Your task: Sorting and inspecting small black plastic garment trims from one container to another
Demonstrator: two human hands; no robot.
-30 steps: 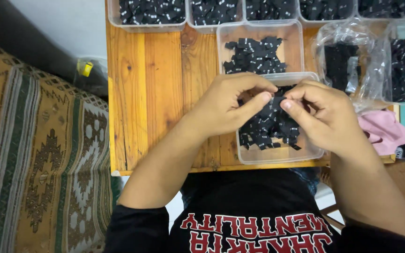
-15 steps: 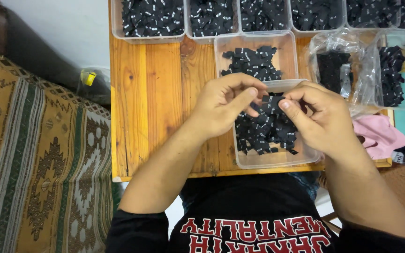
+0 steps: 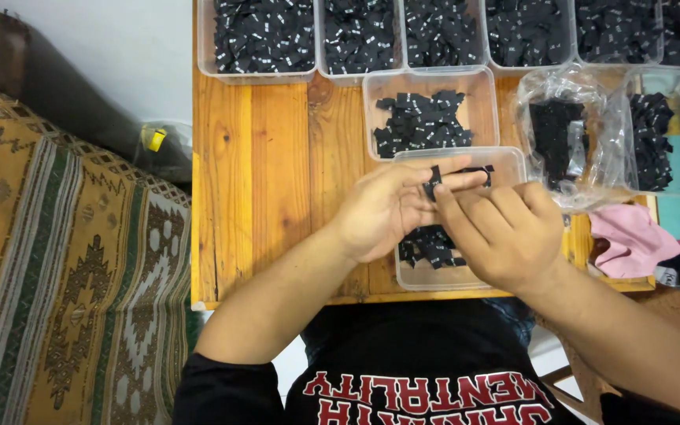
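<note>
My left hand [image 3: 391,206] and my right hand [image 3: 505,228] meet above a clear plastic tub [image 3: 434,277] that holds several small black fabric labels [image 3: 430,244]. Together the fingertips of both hands pinch one small black label [image 3: 434,179]. The right hand covers most of the tub's contents. Behind it stands a second clear tub [image 3: 430,80] with a heap of the same black labels [image 3: 423,122].
A row of clear tubs full of black labels [image 3: 265,35] lines the far edge of the wooden table [image 3: 269,173]. A clear plastic bag [image 3: 568,138] with black pieces and a pink cloth [image 3: 627,240] lie at the right. A patterned rug [image 3: 57,275] covers the floor at the left.
Both hands have shifted closer together and slightly left over the near tub. The view has tilted a little, so the table sits lower and further right.
</note>
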